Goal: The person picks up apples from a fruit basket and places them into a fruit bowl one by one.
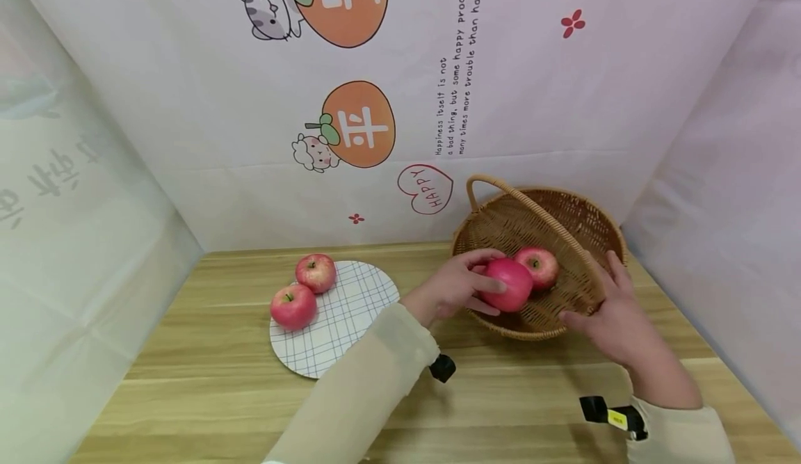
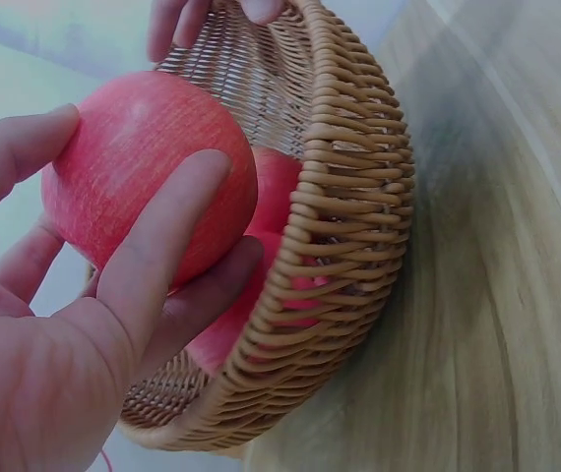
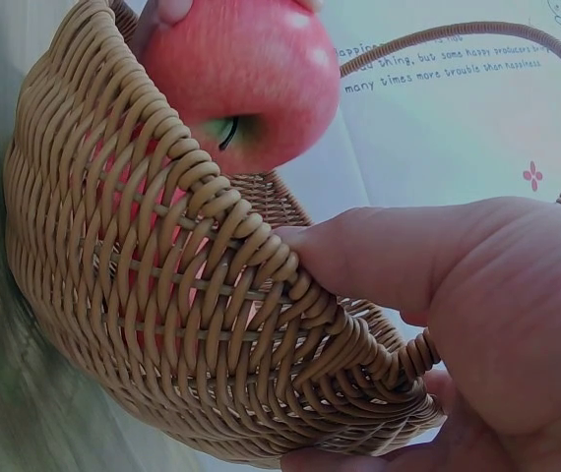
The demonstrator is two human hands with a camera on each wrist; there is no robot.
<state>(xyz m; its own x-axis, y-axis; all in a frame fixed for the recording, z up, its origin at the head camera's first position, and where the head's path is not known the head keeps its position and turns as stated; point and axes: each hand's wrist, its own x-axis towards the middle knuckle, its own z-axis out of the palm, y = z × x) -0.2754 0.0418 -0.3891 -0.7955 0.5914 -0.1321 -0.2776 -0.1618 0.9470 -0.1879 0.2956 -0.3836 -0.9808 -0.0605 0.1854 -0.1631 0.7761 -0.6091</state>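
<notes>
My left hand (image 1: pixel 459 286) grips a red apple (image 1: pixel 508 284) over the near left part of a brown wicker basket (image 1: pixel 544 325). In the left wrist view, thumb and fingers curl round that apple (image 2: pixel 143 167), level with the rim. Behind it another apple (image 1: pixel 537 267) lies inside the basket; red also shows through the weave in the right wrist view. My right hand (image 1: pixel 616 314) holds the basket's right side by the handle's foot, its thumb over the rim (image 3: pixel 290 261). Two more apples, one nearer (image 1: pixel 293 307) and one farther (image 1: pixel 316 273), sit together on a round checked plate (image 1: pixel 350 311).
The wooden table (image 1: pixel 225 380) carries the plate at left and the basket at right. A printed white cloth (image 1: pixel 519 102) hangs directly behind, and pale cloth stands at both sides. The basket's tall handle (image 1: pixel 538 210) arches over its opening.
</notes>
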